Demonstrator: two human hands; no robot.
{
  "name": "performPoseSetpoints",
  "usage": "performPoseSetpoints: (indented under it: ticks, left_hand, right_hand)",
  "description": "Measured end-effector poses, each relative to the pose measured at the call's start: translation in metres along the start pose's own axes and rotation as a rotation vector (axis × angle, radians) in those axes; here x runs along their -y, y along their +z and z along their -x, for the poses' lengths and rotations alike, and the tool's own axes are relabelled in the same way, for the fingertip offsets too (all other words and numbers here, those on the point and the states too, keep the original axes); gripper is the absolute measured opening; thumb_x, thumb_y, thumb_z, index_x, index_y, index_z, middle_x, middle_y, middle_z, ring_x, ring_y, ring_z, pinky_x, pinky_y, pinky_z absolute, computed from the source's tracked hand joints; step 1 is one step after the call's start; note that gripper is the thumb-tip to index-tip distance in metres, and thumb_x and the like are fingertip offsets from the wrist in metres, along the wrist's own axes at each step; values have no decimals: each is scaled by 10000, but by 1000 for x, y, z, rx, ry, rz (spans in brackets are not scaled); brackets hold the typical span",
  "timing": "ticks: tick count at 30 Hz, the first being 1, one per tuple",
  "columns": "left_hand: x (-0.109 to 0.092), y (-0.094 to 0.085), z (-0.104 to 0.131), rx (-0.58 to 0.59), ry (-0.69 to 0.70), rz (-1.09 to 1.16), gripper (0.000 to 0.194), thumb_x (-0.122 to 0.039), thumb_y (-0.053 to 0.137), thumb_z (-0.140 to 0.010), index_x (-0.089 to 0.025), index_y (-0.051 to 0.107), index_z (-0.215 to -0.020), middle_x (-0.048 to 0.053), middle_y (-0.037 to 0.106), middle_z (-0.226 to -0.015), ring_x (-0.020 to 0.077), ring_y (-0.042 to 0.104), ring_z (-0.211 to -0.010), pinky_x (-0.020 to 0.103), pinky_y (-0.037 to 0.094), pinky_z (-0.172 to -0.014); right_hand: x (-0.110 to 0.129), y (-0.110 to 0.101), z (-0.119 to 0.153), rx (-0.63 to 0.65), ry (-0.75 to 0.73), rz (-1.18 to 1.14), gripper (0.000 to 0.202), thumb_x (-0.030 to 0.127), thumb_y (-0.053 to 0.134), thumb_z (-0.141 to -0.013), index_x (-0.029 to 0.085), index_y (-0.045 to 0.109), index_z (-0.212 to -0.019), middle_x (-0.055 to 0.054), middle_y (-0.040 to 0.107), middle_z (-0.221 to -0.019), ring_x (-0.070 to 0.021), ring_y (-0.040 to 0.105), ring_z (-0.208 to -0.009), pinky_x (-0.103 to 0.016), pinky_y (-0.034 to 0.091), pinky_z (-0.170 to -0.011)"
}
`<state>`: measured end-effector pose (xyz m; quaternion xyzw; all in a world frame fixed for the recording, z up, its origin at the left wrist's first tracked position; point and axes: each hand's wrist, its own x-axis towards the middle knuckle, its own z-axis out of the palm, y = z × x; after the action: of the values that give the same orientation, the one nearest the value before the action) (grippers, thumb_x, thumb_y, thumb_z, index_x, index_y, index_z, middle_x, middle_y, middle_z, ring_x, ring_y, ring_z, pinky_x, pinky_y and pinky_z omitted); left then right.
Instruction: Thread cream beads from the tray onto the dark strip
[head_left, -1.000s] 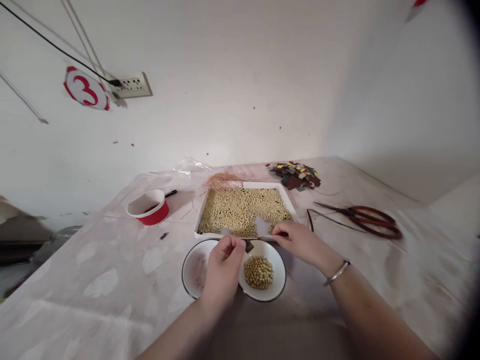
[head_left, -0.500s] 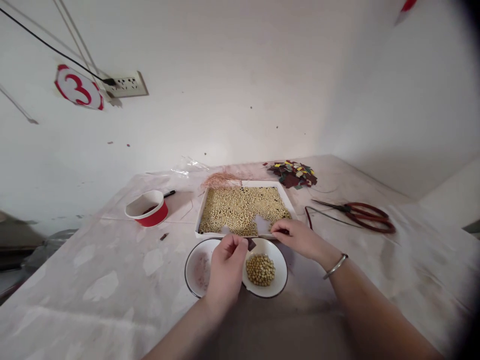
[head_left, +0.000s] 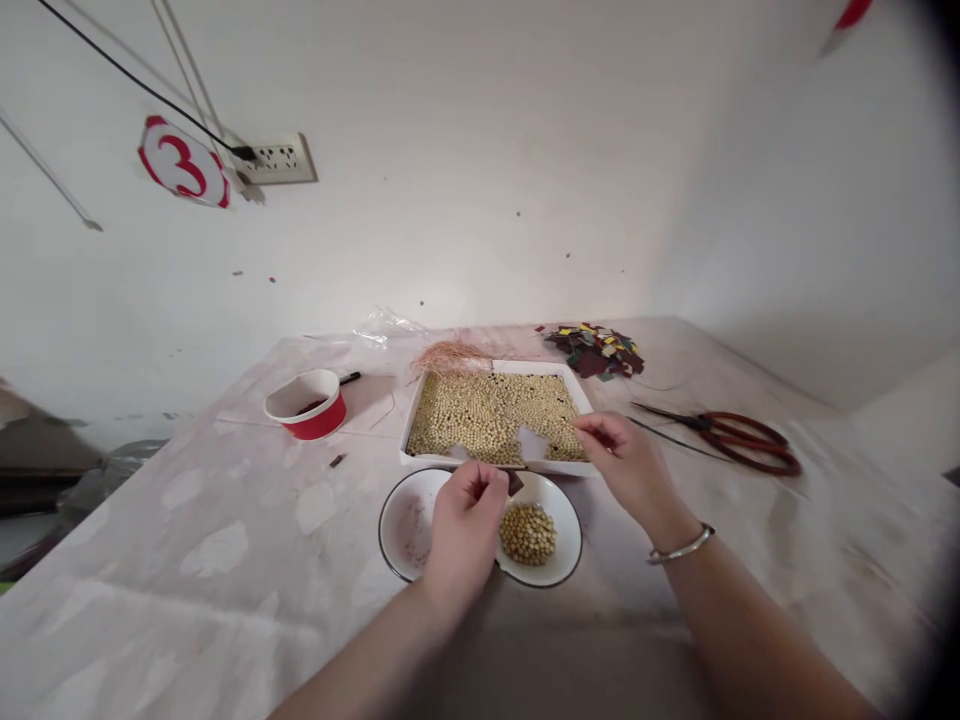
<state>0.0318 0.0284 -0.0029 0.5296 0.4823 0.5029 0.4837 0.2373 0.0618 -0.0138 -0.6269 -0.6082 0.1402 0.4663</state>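
Observation:
My left hand (head_left: 466,520) is closed over the two bowls, pinching a small dark square piece (head_left: 514,483) that juts out to the right. My right hand (head_left: 626,465) hovers by the right edge of the white tray (head_left: 406,440), thumb and finger pinched together; what they hold, if anything, is too small to make out. Pale yellow bean-like beads (head_left: 480,410) cover most of the tray, with a bare patch near its front. Below it stand a left bowl (head_left: 391,520) with pinkish residue and a right bowl (head_left: 568,540) holding brownish-yellow beads (head_left: 528,533).
Large red-handled scissors (head_left: 742,440) lie at right. Behind the tray are a bundle of copper-coloured strands (head_left: 452,356) and a heap of coloured scraps (head_left: 596,350). A red and white paper tub (head_left: 315,425), a black marker (head_left: 349,378) and a small dark scrap (head_left: 338,460) lie left.
My right hand has moved up and to the right, away from the tray's front edge. My left hand keeps its pinch on the dark square piece. The view has shifted slightly.

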Motion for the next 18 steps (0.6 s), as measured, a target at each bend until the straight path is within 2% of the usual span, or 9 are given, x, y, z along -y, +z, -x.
performPoseSetpoints:
  ticks: [2,5,10,13,18]
  left_hand:
    - [2,0,0,-4,12,-9,193,-304,544,-816,-192,537,-659,-29,544,-635,134,489,-642,236,387,-619]
    - [4,0,0,-7,30,-18,191,-306,538,-814,-194,541,-661,-22,564,-647,144,511,-659,241,395,-627]
    - [7,0,-1,-9,50,-40,171,-300,525,-813,-197,563,-682,-9,601,-677,157,545,-689,252,409,-655]
    - [9,0,-1,-3,63,-53,166,-297,523,-811,-199,561,-682,-16,585,-661,152,534,-668,252,405,-644]
    - [9,0,-1,-11,82,-76,178,-301,521,-812,-202,551,-666,-24,565,-639,152,523,-647,256,397,-625]
  right_hand:
    - [-1,-8,12,-97,58,10,247,380,520,-785,197,659,-874,-67,692,-877,-206,617,-775,-326,466,-707]
    - [-6,-20,40,-165,170,44,272,418,530,-779,193,663,-852,-63,691,-791,-205,611,-706,-315,464,-652]
    - [-18,-29,81,-131,320,125,281,446,523,-746,198,654,-766,-47,678,-679,-209,601,-611,-302,445,-555]
    - [-23,-25,87,-81,352,171,251,431,522,-731,214,649,-729,-37,689,-693,-222,613,-638,-308,442,-569]
    - [-27,-15,81,-43,363,258,233,396,481,-764,227,641,-752,-29,696,-744,-219,618,-685,-308,431,-605]
